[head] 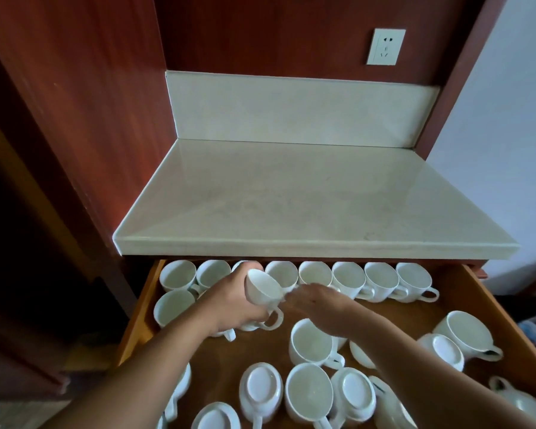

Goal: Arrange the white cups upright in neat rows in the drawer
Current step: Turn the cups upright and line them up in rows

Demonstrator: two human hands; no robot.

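A wooden drawer [471,292] stands pulled out below me, full of white cups. Along its back runs a row of upright cups [381,280], and one upright cup [174,306] starts a second row at the left. My left hand [232,301] grips a tilted white cup [262,289] just in front of the back row. From the right, my right hand [317,300] pinches that cup's right edge. Nearer me lie loose cups, some upright [311,342], some upside down [260,388].
A pale stone countertop [316,196] overhangs the back of the drawer. Red-brown wood panels rise at the left and behind, with a wall socket [386,46]. A white lidded pot [520,400] sits at the drawer's front right.
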